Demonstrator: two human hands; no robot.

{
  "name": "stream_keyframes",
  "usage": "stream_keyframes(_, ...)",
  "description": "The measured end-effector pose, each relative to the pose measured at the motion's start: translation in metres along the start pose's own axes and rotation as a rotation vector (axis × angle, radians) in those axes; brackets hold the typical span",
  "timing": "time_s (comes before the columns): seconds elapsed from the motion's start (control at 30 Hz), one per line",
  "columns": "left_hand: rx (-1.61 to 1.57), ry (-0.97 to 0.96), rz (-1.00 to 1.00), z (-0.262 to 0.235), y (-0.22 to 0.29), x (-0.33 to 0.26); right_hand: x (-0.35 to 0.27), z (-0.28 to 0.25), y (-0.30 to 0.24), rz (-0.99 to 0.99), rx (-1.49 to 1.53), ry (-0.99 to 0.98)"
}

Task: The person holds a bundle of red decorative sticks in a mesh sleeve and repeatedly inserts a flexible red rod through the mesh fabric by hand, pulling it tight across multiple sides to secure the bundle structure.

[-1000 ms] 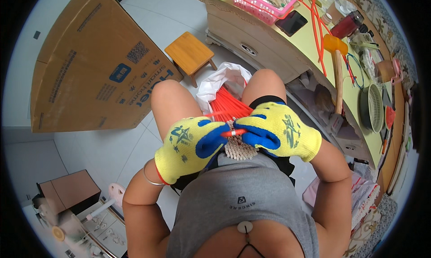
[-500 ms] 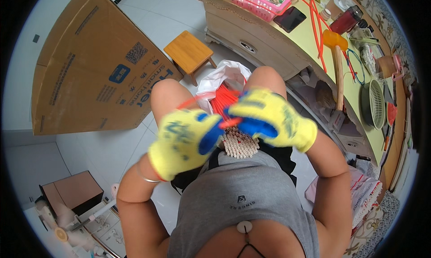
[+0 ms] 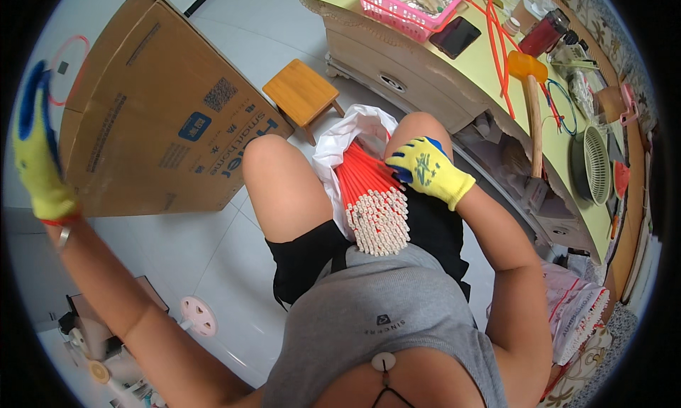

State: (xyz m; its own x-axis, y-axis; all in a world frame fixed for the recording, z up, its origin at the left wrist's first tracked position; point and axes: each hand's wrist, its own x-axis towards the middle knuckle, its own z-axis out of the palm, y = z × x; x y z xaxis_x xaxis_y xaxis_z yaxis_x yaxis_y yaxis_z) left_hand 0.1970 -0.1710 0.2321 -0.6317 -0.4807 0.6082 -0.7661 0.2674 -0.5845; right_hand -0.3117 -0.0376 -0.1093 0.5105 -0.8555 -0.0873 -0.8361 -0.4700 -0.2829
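Note:
My left hand (image 3: 37,145), in a yellow glove with a blue palm, is stretched out to the far left with its fingers extended. A thin red loop (image 3: 88,52) hangs in the air beside its fingertips, seemingly free of them. Between my thighs lies a bundle of red tubes with whitish ends (image 3: 378,220), the ends pointing toward me. The far part of the bundle lies in a white plastic bag (image 3: 328,142). My right hand (image 3: 430,172), gloved alike, is at the bundle's right edge, fingers bent around a red tube; its fingertips are partly hidden.
A large cardboard box (image 3: 163,117) stands at left, with a wooden stool (image 3: 301,92) beyond my knees. Along the right runs a pale green table (image 3: 486,67) bearing a pink basket (image 3: 390,14), a phone (image 3: 456,37), an orange-headed mallet (image 3: 532,103) and a green strainer (image 3: 590,165).
My hands were together over the bundle with a red tube between them. The left has swung far left and opened, the loop now beside it; the right has moved to the bundle's right edge.

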Motion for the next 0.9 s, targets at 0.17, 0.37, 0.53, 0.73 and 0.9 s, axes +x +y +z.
stream_keyframes(0.17, -1.357, -0.174, -0.659, -0.009, 0.204, -0.022, 0.058, 0.047, 0.034, -0.031, 0.598, 0.519)
stream_keyframes(0.37, -1.914, -0.388, -0.463, 0.008, 0.323, -0.079, 0.098, 0.035, -0.01, 0.117, 1.398, 0.768)
stream_keyframes(0.53, -2.361, -0.795, -0.922, 0.014, 0.36, -0.114, 0.033, -0.119, 0.004, -0.3, 1.775, 1.194)
stream_keyframes(0.73, -2.324, -0.601, -0.667, 0.028, 0.389, -0.118, -0.109, -0.212, 0.079, -0.764, 1.986, 1.166)
stream_keyframes(0.9, -3.344, -0.13, -1.384, 0.056, 0.41, -0.108, -0.146, -0.167, 0.104, -0.671, 2.257, 1.15)
